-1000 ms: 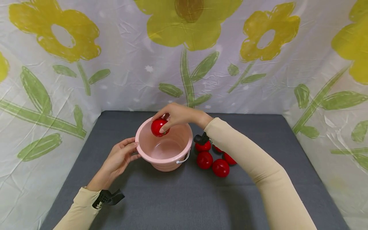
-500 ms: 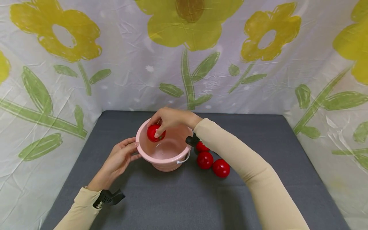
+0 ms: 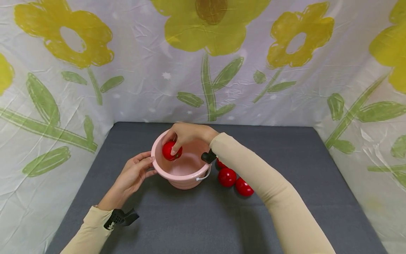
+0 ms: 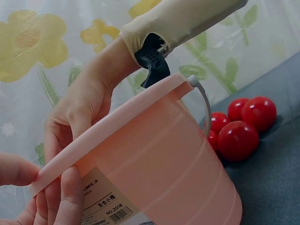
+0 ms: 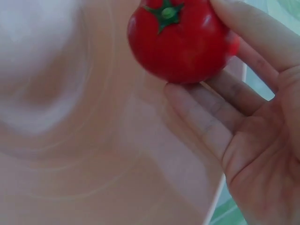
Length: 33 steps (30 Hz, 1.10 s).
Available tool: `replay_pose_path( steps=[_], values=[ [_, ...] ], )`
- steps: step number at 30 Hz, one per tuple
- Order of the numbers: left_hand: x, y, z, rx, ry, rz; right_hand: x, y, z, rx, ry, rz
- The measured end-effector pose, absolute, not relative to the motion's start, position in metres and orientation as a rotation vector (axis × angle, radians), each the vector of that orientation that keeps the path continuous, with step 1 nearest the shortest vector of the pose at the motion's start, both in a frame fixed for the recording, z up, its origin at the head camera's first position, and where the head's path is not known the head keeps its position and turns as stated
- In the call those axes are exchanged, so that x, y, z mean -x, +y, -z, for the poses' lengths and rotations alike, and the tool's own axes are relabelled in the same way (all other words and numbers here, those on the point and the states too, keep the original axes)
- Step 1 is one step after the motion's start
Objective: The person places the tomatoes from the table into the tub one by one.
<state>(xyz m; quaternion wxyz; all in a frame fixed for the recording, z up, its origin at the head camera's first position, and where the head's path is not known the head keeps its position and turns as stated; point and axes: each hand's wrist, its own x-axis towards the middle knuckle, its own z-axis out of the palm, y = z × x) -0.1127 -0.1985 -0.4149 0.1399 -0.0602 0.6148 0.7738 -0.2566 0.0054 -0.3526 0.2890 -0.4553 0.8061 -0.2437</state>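
A pink bucket [image 3: 185, 183] with a pale handle stands on the dark cloth. My left hand [image 3: 134, 174] pinches its left rim between thumb and fingers; a paper label [image 4: 110, 199] shows on the bucket's wall in the left wrist view. Inside the bucket's mouth, near the left wall, my right hand [image 3: 187, 134] grips a red tomato [image 3: 171, 151] between thumb and fingers. The right wrist view shows the green star-shaped stem of this tomato, with the bucket's inner wall behind it. Below the tomato, the visible bucket bottom is bare.
Several more red tomatoes [image 3: 227, 177] lie in a cluster on the table right of the bucket, partly hidden by the right sleeve [image 3: 269, 180]. A white curtain [image 3: 142, 88] with yellow flowers surrounds the dark tabletop [image 3: 190, 222] at the back and sides.
My right hand has moved left and down with the tomato, deeper into the bucket. The left hand keeps its grip on the rim.
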Motion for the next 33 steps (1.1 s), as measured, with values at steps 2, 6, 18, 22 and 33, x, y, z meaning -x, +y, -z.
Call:
replay_pose_path(
  steps=[2,6,18,22,33],
  values=[
    [0.113,-0.198,0.415,0.176,1.78,-2.231,0.257,0.006,0.354,1.207,2.15,0.648],
    [0.114,-0.199,0.415,0.17,1.778,-2.23,0.257,0.006,0.356,1.182,2.129,0.647],
    [0.114,-0.199,0.417,0.173,1.766,-2.242,0.257,0.001,0.364,1.104,2.095,0.604],
    [0.114,-0.199,0.418,0.163,1.764,-2.247,0.258,0.0,0.365,1.109,2.084,0.592],
    [0.115,-0.199,0.419,0.156,1.742,-2.279,0.257,-0.004,0.371,1.113,1.987,0.589]
  ],
)
